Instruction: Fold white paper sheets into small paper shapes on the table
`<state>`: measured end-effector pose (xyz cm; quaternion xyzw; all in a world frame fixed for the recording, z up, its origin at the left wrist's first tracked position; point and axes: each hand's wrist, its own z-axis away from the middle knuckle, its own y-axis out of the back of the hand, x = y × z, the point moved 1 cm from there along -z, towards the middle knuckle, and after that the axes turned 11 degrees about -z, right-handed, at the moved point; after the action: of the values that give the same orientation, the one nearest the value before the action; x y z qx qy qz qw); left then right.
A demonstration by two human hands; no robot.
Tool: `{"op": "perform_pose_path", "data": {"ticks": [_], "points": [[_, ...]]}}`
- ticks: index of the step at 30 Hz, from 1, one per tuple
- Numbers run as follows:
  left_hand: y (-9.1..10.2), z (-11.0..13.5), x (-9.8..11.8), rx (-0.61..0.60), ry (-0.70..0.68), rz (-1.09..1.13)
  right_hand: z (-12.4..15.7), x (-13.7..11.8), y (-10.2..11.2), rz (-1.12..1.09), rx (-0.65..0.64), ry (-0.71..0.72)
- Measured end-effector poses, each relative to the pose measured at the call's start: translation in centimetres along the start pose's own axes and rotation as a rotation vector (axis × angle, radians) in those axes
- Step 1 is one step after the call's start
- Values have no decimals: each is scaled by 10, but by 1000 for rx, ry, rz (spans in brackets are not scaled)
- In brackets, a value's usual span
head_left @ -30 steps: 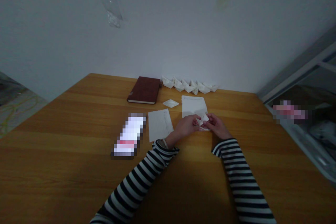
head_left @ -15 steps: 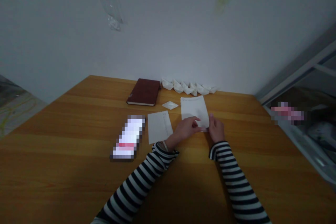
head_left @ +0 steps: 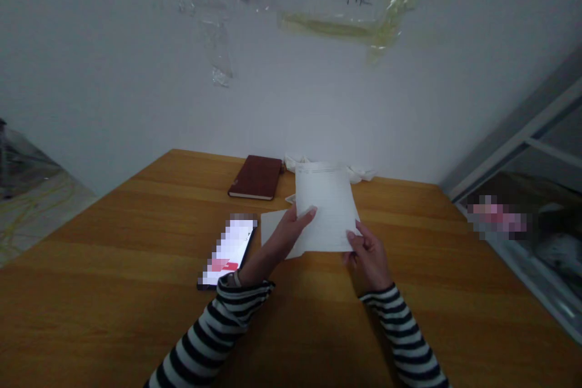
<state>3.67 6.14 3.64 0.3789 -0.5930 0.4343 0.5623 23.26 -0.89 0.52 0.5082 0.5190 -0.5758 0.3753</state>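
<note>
A lined sheet of paper is held up over the table between my two hands. My left hand grips its left edge, thumb on the front face. At the lower right corner, my right hand pinches the sheet between thumb and fingers. Another sheet of paper lies on the table, partly covered by my left hand and the raised sheet. Behind the raised sheet, white folded paper boats stand along the wall, most of them hidden. A small folded paper piece peeks out at the sheet's left edge.
A dark red notebook lies at the back of the wooden table. Left of my left hand is a lit phone, partly blurred. A metal-framed shelf stands at the right. Taped paper hangs on the wall.
The sheet has been lifted off the table and tilted up, now blocking most of the paper boats. My left hand has moved left onto the sheet's left edge. The view has tilted upward.
</note>
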Motion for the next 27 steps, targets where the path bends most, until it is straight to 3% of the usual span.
{"op": "perform_pose_path", "data": {"ticks": [2,4,8,12,17,22,24,27], "points": [[15,12,-1,86,133,123,7,-3,-10,-1,-94,45],[28,22,-6,97,253,194,9,-3,-12,28,-170,123],[43,42,-18,-54,354,246,9,7,-9,145,-325,127],[42,57,-22,-186,389,221,7,16,-13,138,-446,84],[49,64,-5,-156,142,106,7,11,-14,130,-254,137],[57,65,4,-298,-72,-38,10,17,-13,83,-118,103],[54,62,1,-244,-102,-125,12,21,-17,42,-103,79],[43,56,-8,-43,-95,-195,16,26,-26,-5,-76,45]]}}
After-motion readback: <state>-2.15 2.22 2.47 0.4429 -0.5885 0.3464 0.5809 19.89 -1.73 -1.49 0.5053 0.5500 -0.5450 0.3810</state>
